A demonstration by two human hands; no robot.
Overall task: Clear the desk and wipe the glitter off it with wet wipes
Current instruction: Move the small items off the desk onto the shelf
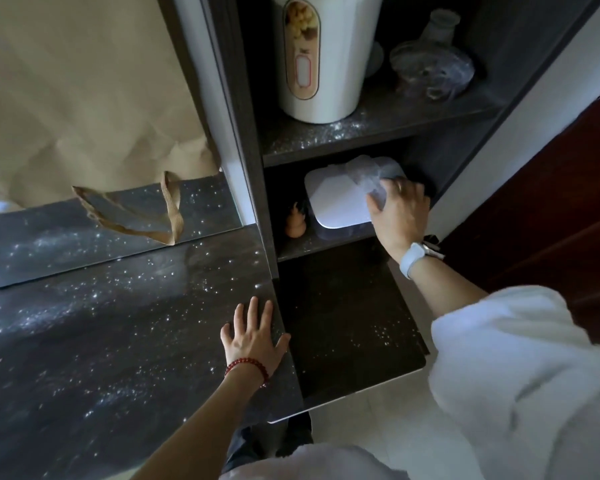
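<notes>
The dark desk top [101,341] is sprinkled with silver glitter. My left hand [253,337] lies flat on its right edge, fingers spread, holding nothing. A white wet-wipe box [336,199] sits in the lower shelf compartment to the right. A pale wipe [364,176] sticks up from the top of the box. My right hand [400,213] reaches into that compartment and pinches the wipe at the box's right side.
A brown paper bag [77,98] with woven handles leans at the back left. On the upper shelf [326,138], itself dusted with glitter, stand a white canister [326,53] and a glass vase [433,60]. A small gourd figurine [295,221] stands left of the box. A dark door [551,220] is at right.
</notes>
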